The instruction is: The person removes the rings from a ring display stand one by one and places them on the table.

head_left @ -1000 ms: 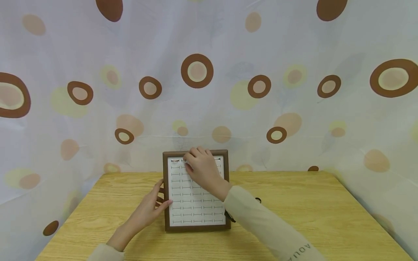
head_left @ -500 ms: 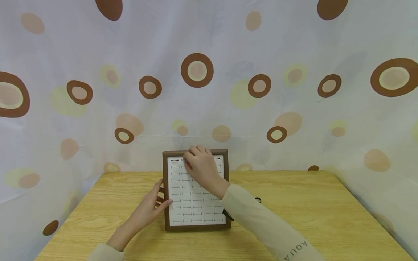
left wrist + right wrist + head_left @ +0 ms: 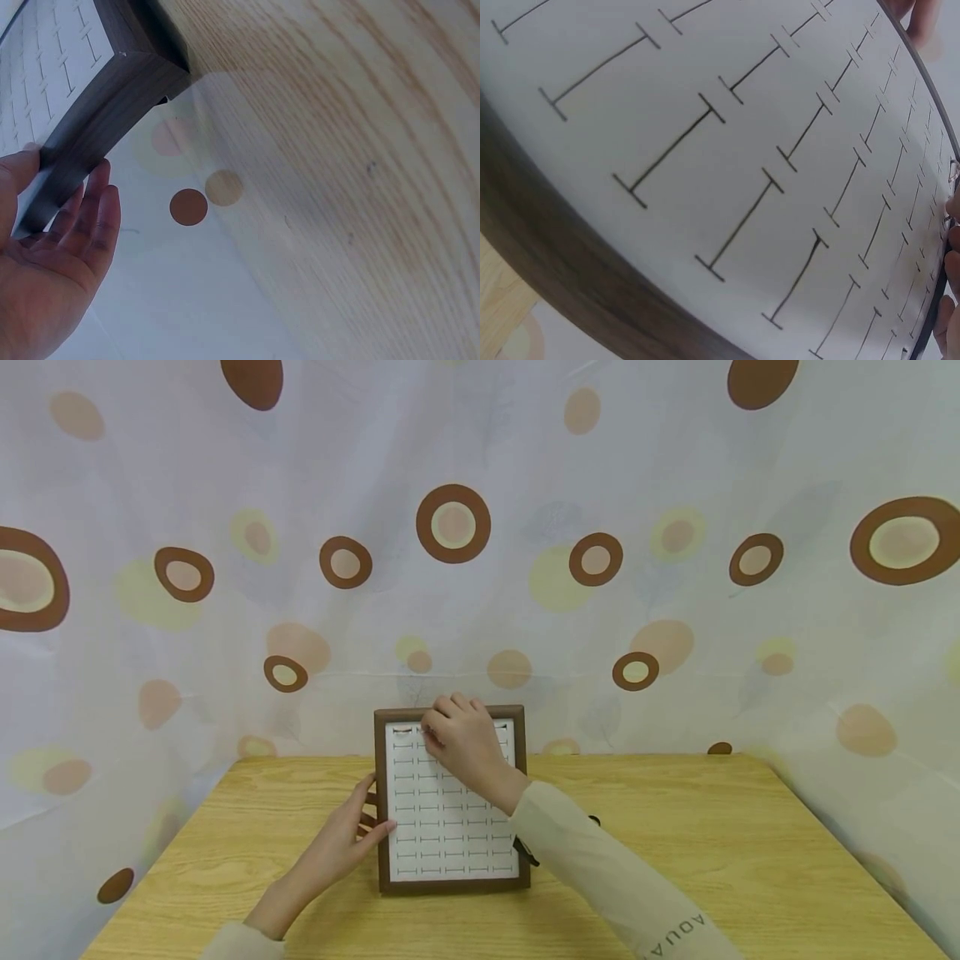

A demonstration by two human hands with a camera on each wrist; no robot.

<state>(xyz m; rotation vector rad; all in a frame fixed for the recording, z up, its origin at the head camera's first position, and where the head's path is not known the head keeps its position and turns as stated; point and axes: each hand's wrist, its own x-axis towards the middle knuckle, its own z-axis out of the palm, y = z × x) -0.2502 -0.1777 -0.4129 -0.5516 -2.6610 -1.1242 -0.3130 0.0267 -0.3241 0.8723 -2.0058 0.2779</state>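
A slotted jewellery display board [image 3: 380, 827] with a dark brown frame and white panel leans upright on the table. Its left edge is held by my left hand [image 3: 337, 843], thumb on the front and fingers behind, as the left wrist view shows too. My right hand [image 3: 468, 750] reaches over the panel to the top row, thumb and fingertips pinching at the second slot. Between those fingertips is a small shiny piece [image 3: 954, 169], mostly hidden; I cannot tell its kind. A small curved piece [image 3: 402, 732] sits in the first slot at the top left.
Around the board spreads a wood-grain table [image 3: 675, 860]. Behind it hangs a pale curtain [image 3: 510, 610] with brown and yellow spots. A dark loop [image 3: 595, 819] peeks out beside the right sleeve [image 3: 600, 868].
Both hands stay in the same places on the board. The right fingertips shift only very slightly at the second slot; the board does not move.
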